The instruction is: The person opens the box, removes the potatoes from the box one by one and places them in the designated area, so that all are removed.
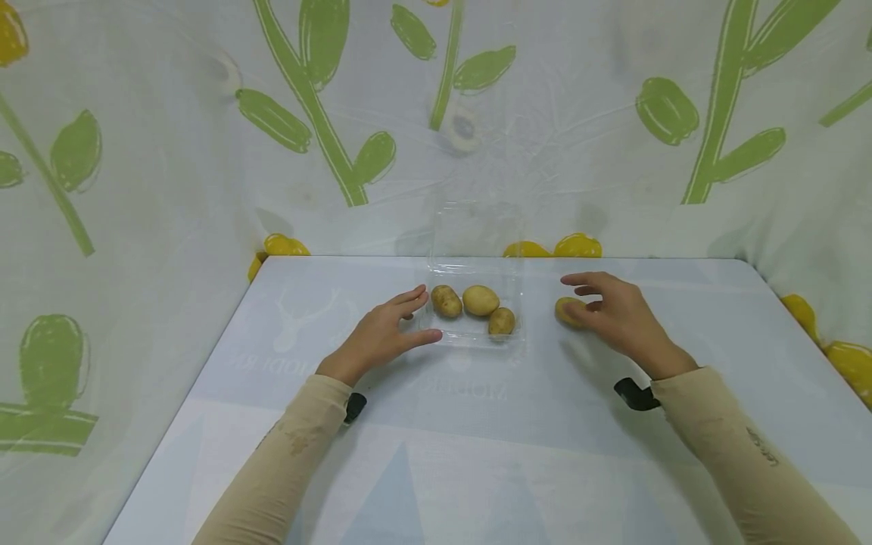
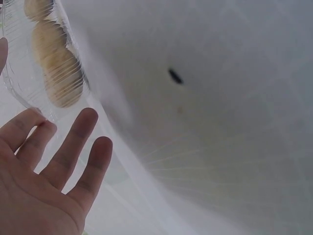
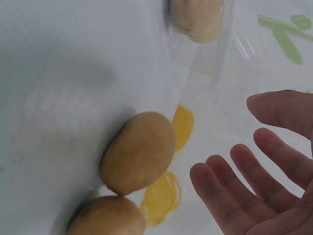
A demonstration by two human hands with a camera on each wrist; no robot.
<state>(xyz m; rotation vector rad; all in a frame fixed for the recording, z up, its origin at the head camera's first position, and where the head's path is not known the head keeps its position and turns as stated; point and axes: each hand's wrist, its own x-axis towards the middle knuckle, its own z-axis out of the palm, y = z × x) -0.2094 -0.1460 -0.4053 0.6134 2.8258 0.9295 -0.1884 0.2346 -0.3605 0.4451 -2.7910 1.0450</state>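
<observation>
A clear plastic clamshell box [image 1: 466, 342] stands near the table's back edge, its lid [image 1: 477, 231] raised behind it. Inside lie three potatoes, a left one [image 1: 446, 301], a middle one [image 1: 481, 300] and a right one [image 1: 502, 322]. My left hand [image 1: 380, 333] is at the box's left side, thumb and fingers spread, fingertips right at the wall. To the right of the box, my right hand [image 1: 623, 316] hovers over a loose potato [image 1: 568, 312], partly hiding it. The right wrist view shows this hand's fingers apart from two loose potatoes, a nearer [image 3: 139, 152] and a lower one [image 3: 107, 218].
A pale printed cloth covers the table [image 1: 436, 424]. Behind it hangs a white curtain [image 1: 559, 113] with green leaves and yellow flowers. A dark strap [image 1: 636, 394] sits at the right wrist and another dark strap [image 1: 355, 407] at the left.
</observation>
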